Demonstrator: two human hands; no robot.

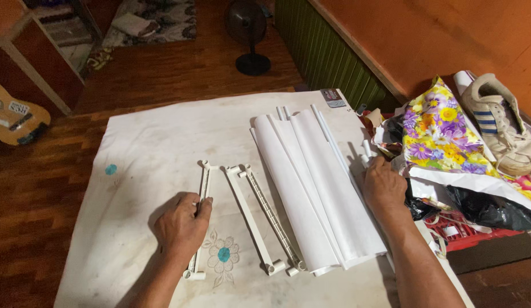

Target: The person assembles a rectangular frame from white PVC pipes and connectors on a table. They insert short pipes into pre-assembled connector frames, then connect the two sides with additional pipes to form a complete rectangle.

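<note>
White cloth (140, 148) over wooden floor. Three plastic rails: one (200, 219) under left hand (180, 225), fingers curled over it; two (264, 219) just beside. Right hand (384, 185) flat against rolled white sheets (317, 188), gripping nothing. One sneaker (499, 128) on clutter.

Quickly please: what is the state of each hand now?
Left hand: closed on a white plastic rail.
Right hand: open, resting on the white sheets.
</note>
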